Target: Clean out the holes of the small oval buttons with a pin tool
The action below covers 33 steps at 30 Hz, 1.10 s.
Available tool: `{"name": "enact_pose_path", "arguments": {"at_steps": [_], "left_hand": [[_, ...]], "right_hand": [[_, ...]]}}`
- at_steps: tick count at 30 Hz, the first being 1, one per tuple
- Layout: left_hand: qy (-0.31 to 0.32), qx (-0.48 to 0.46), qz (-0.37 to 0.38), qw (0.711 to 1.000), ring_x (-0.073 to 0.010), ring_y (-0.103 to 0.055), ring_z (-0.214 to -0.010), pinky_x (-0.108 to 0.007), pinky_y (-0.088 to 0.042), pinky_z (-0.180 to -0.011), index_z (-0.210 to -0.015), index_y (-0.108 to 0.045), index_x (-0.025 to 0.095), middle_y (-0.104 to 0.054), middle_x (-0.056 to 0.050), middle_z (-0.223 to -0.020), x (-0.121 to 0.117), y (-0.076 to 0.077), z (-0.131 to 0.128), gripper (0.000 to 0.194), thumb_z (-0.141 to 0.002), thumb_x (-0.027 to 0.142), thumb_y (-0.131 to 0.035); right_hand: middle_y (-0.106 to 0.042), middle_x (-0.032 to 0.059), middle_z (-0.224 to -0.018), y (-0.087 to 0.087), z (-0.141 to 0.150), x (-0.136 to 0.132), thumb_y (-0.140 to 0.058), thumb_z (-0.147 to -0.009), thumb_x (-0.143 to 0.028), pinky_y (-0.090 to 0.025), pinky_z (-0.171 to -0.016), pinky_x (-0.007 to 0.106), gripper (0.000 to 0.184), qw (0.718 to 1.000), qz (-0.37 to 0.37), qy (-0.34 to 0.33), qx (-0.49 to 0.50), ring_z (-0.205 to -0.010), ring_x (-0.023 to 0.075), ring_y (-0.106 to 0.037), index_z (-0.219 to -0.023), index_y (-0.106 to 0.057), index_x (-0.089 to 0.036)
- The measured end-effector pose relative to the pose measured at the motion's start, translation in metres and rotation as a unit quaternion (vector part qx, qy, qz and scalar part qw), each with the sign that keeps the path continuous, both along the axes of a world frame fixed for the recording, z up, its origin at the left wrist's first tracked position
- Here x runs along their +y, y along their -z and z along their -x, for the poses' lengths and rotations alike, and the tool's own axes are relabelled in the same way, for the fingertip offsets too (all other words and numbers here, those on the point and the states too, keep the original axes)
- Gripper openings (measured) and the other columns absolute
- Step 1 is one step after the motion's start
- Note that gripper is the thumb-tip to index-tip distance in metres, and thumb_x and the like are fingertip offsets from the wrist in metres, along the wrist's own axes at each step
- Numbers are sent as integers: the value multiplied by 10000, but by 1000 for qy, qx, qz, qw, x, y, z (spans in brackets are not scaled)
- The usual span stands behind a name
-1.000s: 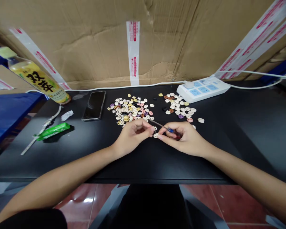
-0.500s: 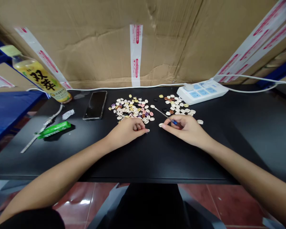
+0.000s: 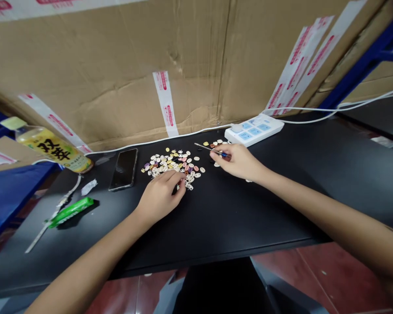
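My left hand (image 3: pixel 162 192) rests at the near edge of a loose pile of small oval two-holed pieces (image 3: pixel 170 163), mostly cream, with some pink, yellow, brown and purple. Its thumb and forefinger are bent together among the pieces; whatever they pinch is hidden. A thin screwdriver (image 3: pixel 221 152) with a blue and dark handle lies in my right hand (image 3: pixel 240 161), which is closed around it, the metal shaft pointing left. Beneath and behind that hand is a second group of oval pieces (image 3: pixel 219 142), partly covered by it.
A white power strip (image 3: pixel 253 129) with its cable stands behind my right hand. On the left are a phone (image 3: pixel 123 169), a tilted drink bottle (image 3: pixel 52 146), a green packet (image 3: pixel 71 212), a crumpled white scrap (image 3: pixel 89 187) and a whitish strap (image 3: pixel 52 219). Taped cardboard (image 3: pixel 118 56) backs the black table.
My view has turned and shifted. My left hand has drawn back to the pile. My right hand has moved over the right group with the screwdriver; the cream piece at its fingertips no longer shows there.
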<state>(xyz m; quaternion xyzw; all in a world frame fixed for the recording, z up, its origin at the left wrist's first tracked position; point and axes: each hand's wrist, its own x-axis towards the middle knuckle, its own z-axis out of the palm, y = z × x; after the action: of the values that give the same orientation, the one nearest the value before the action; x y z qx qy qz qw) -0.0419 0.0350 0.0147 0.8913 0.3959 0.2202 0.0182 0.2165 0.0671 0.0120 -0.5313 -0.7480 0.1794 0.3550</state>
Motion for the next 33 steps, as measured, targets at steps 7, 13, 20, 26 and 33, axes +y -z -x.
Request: {"name": "enact_pose_path", "arguments": {"at_steps": [7,13,20,26,33], "left_hand": [[69,43,-7,997,-238,-640,-1057,-420,-500,-952,-1090,-629,191,-690,-86,-1090,6,-4,-14,215,-959,188,-459],[109,117,17,987,-246,-642,-1014,-434,-494,-945,-1066,-630,168,-673,-99,-1076,30,-5,-60,230,-983,232,-426],[142,108,22,984,-237,-611,-1059,-394,-482,-924,-1050,-637,154,-650,-100,-1076,59,-6,-112,223,-982,212,-432],[161,109,33,980,-259,-608,-1060,-428,-464,-947,-1075,-661,132,-650,-125,-1072,77,-5,-137,273,-984,201,-414],[176,102,56,977,-265,-615,-1034,-425,-474,-914,-1017,-697,142,-667,-125,-1051,90,3,-158,222,-942,218,-503]], "right_hand": [[-589,16,-660,4,-54,-13,-559,-899,-479,-375,-509,286,339,995,37,23,88,-516,132,-489,-978,-694,-178],[-570,1,-660,16,-75,-7,-564,-899,-422,-341,-564,279,299,997,-22,38,56,-555,114,-432,-913,-689,-152],[-527,-19,-626,14,-77,-7,-554,-902,-401,-327,-549,264,282,997,-37,39,63,-539,106,-412,-922,-678,-149],[-588,7,-704,9,-74,-11,-549,-906,-409,-347,-562,264,292,996,-44,28,73,-563,109,-432,-933,-686,-152],[-617,16,-727,6,-76,-11,-552,-896,-390,-348,-576,268,270,995,-50,22,82,-573,113,-446,-916,-685,-156]]}}
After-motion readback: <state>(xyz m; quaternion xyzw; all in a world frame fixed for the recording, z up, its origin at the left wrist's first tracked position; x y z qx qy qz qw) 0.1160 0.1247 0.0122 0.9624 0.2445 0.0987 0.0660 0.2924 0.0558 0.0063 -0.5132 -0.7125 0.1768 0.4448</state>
